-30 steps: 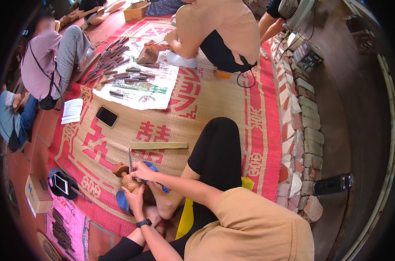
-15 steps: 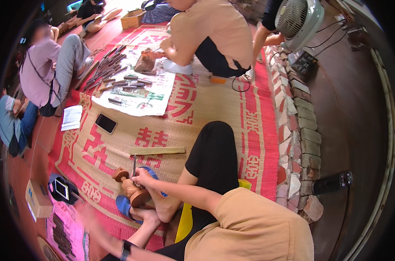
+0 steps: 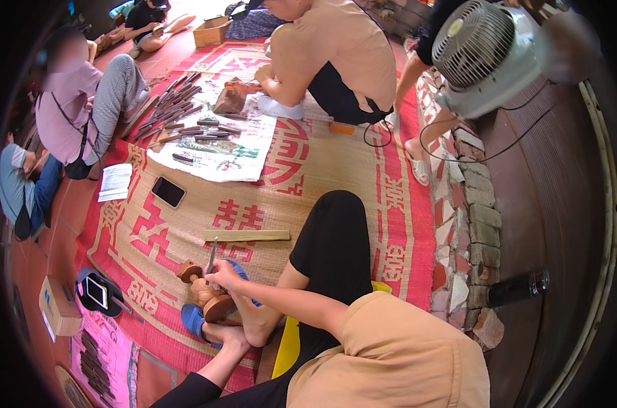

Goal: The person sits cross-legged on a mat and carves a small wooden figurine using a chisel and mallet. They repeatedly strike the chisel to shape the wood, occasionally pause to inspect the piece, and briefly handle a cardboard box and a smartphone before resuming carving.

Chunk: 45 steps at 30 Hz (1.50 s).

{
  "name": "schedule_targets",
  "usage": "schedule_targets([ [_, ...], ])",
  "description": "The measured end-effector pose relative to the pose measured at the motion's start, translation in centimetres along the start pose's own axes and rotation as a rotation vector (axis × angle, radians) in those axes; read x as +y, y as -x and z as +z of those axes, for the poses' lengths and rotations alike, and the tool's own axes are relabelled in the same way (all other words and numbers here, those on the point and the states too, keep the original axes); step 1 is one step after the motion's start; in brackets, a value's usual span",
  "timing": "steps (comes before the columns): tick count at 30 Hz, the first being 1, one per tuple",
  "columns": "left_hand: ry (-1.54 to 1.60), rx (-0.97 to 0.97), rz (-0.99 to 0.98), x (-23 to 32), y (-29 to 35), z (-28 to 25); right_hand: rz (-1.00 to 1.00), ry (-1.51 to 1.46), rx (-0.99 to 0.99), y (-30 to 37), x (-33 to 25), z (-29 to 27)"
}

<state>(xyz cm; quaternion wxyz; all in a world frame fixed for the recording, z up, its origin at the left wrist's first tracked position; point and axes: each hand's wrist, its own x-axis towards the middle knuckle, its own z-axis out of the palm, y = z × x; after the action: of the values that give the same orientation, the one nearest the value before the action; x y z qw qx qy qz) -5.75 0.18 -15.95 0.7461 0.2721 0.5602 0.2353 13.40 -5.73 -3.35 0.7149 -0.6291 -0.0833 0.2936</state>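
Observation:
My right hand (image 3: 222, 275) is closed around a slim metal carving chisel (image 3: 212, 253), its bare end pointing up and away from me. Just beneath that hand lies a turned wooden piece (image 3: 204, 294) with a narrow waist, a round disc base and a smaller block at its other end. My feet, in blue slippers (image 3: 193, 319), are on either side of it. Past the chisel, a flat wooden strip (image 3: 247, 235) rests on the woven mat. My left hand is out of view.
Left of me are a dark pouch with a phone (image 3: 96, 292), a cardboard box (image 3: 58, 306) and dark chisels (image 3: 94, 367) on pink cloth. More tools (image 3: 169, 102) lie ahead, near a crouching co-worker (image 3: 336, 47). Another person carries a fan (image 3: 475, 47) over the stone edging (image 3: 482, 211).
My left hand, blurred near the pink cloth before, has left the view. The chisel in my right hand leans slightly more to the right. A person at the right has brought the fan closer.

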Motion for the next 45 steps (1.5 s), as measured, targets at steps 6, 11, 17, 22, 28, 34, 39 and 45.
schedule_targets([
  [6, -0.576, -0.070, 0.793, 14.9, 12.8, 8.0, -0.051, -0.170, -0.028, -1.0, 1.6, -1.7],
  [11, -1.142, -0.042, 0.835, 11.8, 14.7, 9.1, 0.118, -0.276, -0.106, -1.0, -1.5, -2.1],
  [17, -1.165, -0.075, 0.607, 10.2, 9.9, 7.7, 0.118, -0.165, -0.257, -0.3, -1.1, -0.2],
  [22, -1.163, -0.106, 0.595, 9.7, 9.6, 8.4, -0.023, 0.046, -0.268, -0.4, -0.8, 0.4],
  [28, -1.175, -0.143, 0.610, 9.9, 9.7, 8.6, -0.060, 0.180, -0.425, -0.7, -0.7, 0.9],
  [34, -1.211, -0.100, 0.605, 9.8, 9.5, 8.7, -0.066, 0.447, -0.348, -2.2, -1.8, 0.7],
  [39, -1.183, -0.096, 0.615, 9.8, 9.5, 8.5, -0.129, 0.711, -0.451, -0.9, -4.1, 2.3],
  [45, -1.161, -0.092, 0.661, 9.7, 9.3, 8.8, -0.149, 0.676, -0.281, -1.3, -4.0, 2.8],
])
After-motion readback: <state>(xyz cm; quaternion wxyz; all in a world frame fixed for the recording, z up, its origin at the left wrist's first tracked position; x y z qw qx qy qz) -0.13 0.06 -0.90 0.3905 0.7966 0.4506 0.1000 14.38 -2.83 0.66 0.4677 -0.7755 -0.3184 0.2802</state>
